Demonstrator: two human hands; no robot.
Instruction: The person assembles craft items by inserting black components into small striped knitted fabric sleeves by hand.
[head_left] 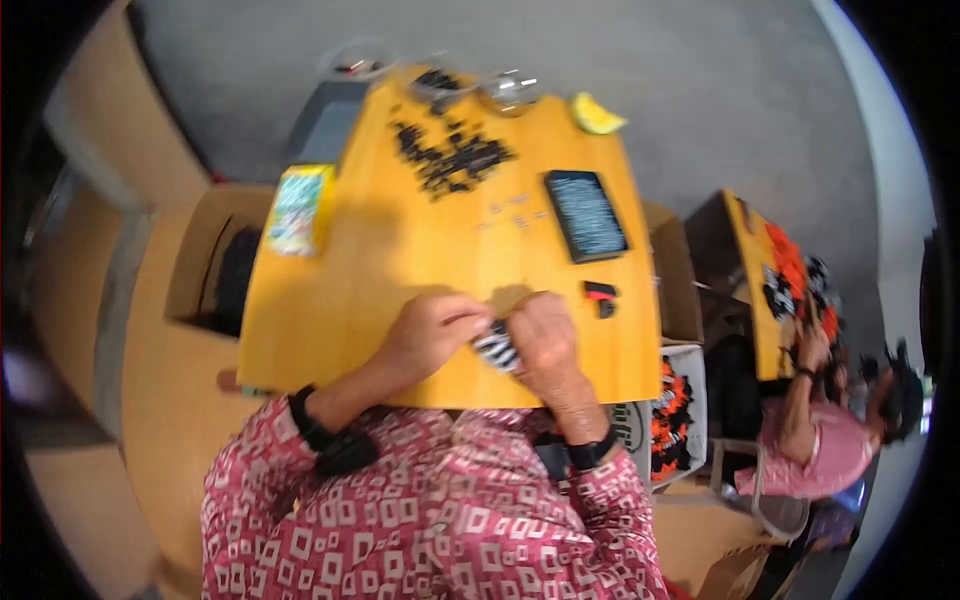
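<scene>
Grey floor (720,90) spreads behind a yellow table (340,330), where a black-and-white striped piece (497,349) is held just below the frame's centre.
From where I stand, the right hand (544,340) has its fingers clamped on the piece, seemingly to steady it; the left hand (432,337) has its fingertips bunched together at the piece's upper left, though I cannot tell whether they pinch it. Both sit near the table's lower edge, probably for a close look. Loose black pieces (455,162) lie spread at upper centre, perhaps so each one shows, below clear bowls (511,93) that likely keep small parts together. Right of centre, a dark box (587,216) and a red-and-black item (601,297) seem placed within the right hand's reach.
</scene>
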